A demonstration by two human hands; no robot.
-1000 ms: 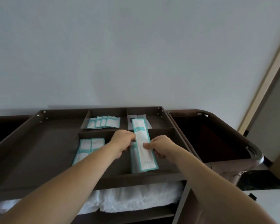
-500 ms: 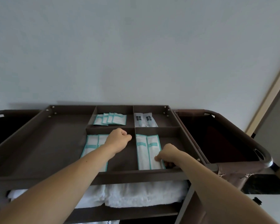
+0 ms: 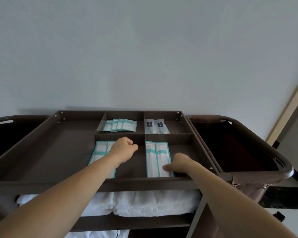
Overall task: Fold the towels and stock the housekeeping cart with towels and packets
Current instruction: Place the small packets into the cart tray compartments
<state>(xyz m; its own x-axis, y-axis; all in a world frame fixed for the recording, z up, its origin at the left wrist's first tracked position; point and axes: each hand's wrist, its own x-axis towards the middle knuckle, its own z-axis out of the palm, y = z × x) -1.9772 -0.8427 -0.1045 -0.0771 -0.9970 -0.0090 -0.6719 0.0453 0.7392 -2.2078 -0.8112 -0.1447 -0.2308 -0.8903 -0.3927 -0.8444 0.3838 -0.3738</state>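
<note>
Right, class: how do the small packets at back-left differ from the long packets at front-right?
The small packets are squarish; the long packets are narrow strips. The small packets overlap in a fan; the long packets lie side by side, held by the right hand. Both are white with teal.

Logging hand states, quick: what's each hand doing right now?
Left hand: closed fist, holding nothing visible.
Right hand: thumb on a long packet; grip cannot be told.
</note>
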